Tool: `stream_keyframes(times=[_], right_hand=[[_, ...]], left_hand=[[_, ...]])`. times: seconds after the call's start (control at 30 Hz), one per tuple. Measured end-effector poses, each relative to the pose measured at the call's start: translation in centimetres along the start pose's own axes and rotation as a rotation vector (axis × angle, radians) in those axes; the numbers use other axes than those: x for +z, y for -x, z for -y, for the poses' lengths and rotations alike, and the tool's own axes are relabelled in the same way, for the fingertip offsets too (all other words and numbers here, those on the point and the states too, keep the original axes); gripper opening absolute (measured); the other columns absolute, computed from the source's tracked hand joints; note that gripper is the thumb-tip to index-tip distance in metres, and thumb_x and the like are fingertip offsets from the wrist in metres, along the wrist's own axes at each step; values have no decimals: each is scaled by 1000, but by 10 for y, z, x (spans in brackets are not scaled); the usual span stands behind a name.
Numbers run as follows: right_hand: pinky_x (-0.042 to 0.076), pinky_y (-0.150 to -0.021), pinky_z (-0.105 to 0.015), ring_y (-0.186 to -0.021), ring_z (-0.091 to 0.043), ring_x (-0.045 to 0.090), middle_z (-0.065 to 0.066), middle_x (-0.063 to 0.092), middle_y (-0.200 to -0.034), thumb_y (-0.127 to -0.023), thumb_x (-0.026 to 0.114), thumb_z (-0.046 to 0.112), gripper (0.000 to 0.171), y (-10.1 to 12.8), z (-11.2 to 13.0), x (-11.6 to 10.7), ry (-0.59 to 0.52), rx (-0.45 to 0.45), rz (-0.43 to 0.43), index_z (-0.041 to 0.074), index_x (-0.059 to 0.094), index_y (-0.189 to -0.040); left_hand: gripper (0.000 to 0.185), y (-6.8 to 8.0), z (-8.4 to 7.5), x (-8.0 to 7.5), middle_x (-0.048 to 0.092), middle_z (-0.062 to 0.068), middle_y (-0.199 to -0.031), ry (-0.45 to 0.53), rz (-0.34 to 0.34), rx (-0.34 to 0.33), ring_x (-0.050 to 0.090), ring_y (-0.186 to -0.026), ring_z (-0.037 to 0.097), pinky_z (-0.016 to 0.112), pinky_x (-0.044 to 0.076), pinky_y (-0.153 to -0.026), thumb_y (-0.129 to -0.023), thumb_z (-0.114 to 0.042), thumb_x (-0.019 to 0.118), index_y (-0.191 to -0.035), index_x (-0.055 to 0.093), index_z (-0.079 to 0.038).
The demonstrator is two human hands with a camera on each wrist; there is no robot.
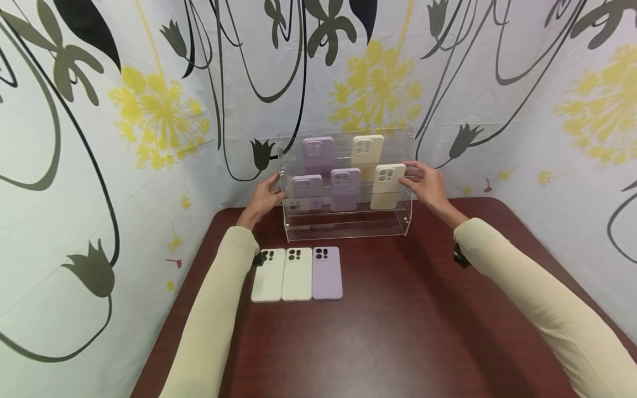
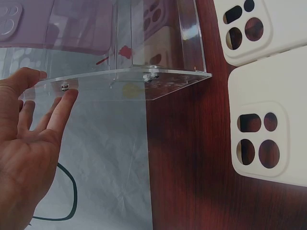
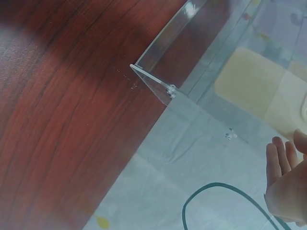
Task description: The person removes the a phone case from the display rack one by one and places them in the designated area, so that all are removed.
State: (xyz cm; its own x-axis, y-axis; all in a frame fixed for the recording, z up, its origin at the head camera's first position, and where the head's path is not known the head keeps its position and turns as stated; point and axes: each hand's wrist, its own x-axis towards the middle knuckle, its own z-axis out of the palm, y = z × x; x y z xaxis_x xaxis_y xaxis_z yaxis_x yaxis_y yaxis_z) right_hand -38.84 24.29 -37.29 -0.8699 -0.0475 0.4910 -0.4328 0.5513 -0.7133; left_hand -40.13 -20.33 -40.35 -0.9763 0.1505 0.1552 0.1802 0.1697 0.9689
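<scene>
A clear acrylic tiered display stand [image 1: 348, 231] stands toward the back of the table. My left hand [image 1: 266, 196] grips its left side panel [image 2: 177, 86], thumb inside and fingers outside. At the other end my right hand [image 1: 428, 187] holds the right side panel, its thumb close to a cream phone case [image 1: 387, 188]. Whether that thumb touches the case cannot be told. Beside this case on the lower tier lean two lilac phone cases, one in the middle [image 1: 345, 190] and one at left [image 1: 307, 186]. The upper tier carries a lilac case [image 1: 318, 152] and a pale yellow case [image 1: 367, 150].
On the dark red wooden table [image 1: 398, 320], before the stand's left half, three cases lie in a row: an off-white case [image 1: 269, 279], another off-white case [image 1: 297, 279] and a lilac case [image 1: 327, 279]. Patterned cloth [image 1: 249, 110] hangs behind and at both sides.
</scene>
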Motion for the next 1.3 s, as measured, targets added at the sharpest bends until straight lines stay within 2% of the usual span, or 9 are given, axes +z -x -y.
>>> stream_keyframes(times=[0.13, 0.37, 0.7, 0.8, 0.97, 1.07, 1.3], right_hand=[[49, -71, -2, -106, -46, 71, -30, 70, -118, -92, 77, 0, 43, -1, -1, 1, 32, 10, -9, -6, 64, -132], [56, -76, -10, -109, -44, 70, -29, 71, -119, -92, 78, 2, 38, -3, 3, -2, 53, 15, -6, -4, 65, -128], [53, -74, -7, -106, -43, 72, -26, 72, -119, -92, 77, 2, 37, -3, 15, -12, 42, 1, -19, -2, 66, -127], [57, -78, -11, -105, -44, 72, -27, 72, -118, -92, 77, 3, 36, -3, 19, -14, 38, -7, -33, -2, 66, -127], [61, -89, -28, -108, -43, 71, -27, 71, -120, -93, 77, 5, 37, -5, 27, -19, 41, -30, -44, -2, 66, -128], [61, -90, -32, -109, -42, 71, -26, 72, -120, -93, 78, 6, 36, -4, 34, -22, 39, -48, -45, -1, 66, -127], [59, -85, -18, -107, -40, 72, -24, 73, -119, -93, 78, 6, 35, -2, 45, -26, 28, -58, -49, 0, 67, -126]], left_hand=[[80, -1, 1, 1, 26, 11, -170, 8, -2, -4, 38, -149, 41, 56, 47, -111, -95, 11, 56, -166, 25, -12], [80, -2, 1, 1, 26, 12, -170, -8, -5, 1, 38, -148, 41, 54, 49, -110, -95, 11, 56, -166, 26, -13], [80, 0, -2, 1, 25, 12, -170, 22, 4, -5, 34, -150, 43, 58, 46, -111, -95, 12, 55, -166, 25, -11], [80, 0, -2, 2, 25, 12, -170, 20, 0, -12, 35, -150, 42, 57, 46, -111, -95, 12, 56, -166, 25, -12], [81, 1, -2, 1, 25, 11, -170, 2, -4, -19, 36, -149, 42, 53, 49, -109, -95, 12, 56, -166, 24, -13], [81, 1, -2, 1, 25, 12, -170, 6, -4, -17, 35, -149, 43, 53, 50, -109, -95, 13, 55, -166, 25, -12], [81, 0, -1, 2, 26, 11, -170, 1, -2, -11, 35, -149, 43, 52, 49, -109, -94, 13, 55, -166, 25, -11]])
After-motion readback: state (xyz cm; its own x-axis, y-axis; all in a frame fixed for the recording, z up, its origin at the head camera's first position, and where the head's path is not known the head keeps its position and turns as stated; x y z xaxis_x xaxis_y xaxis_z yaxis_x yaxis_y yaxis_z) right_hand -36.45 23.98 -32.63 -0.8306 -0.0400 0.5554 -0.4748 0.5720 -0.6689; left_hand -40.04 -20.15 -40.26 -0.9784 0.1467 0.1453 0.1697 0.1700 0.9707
